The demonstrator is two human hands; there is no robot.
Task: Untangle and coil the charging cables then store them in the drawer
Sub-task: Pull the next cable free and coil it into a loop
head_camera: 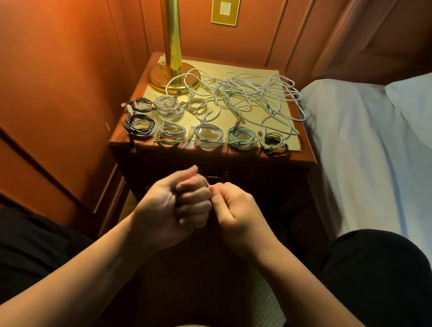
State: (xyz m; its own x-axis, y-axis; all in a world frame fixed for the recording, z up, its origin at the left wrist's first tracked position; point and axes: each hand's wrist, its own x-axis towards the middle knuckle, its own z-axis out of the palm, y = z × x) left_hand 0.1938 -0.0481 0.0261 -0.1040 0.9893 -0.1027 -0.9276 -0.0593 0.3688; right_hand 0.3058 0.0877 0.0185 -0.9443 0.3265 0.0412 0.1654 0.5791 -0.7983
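A tangle of white and mint charging cables lies on the back right of the nightstand top. Several coiled cables sit in two rows along the front, among them a black coil, a white coil and a mint coil. In front of the dark drawer front, my left hand is curled into a fist round a cable that is almost hidden; only a pale bit shows at its top. My right hand touches its knuckles and pinches a thin pale cable end.
A brass lamp stands on the back left corner of the nightstand. A bed with a pale sheet borders it on the right, wood panelling on the left. A wall switch sits above. My dark-clothed knees frame the bottom of the view.
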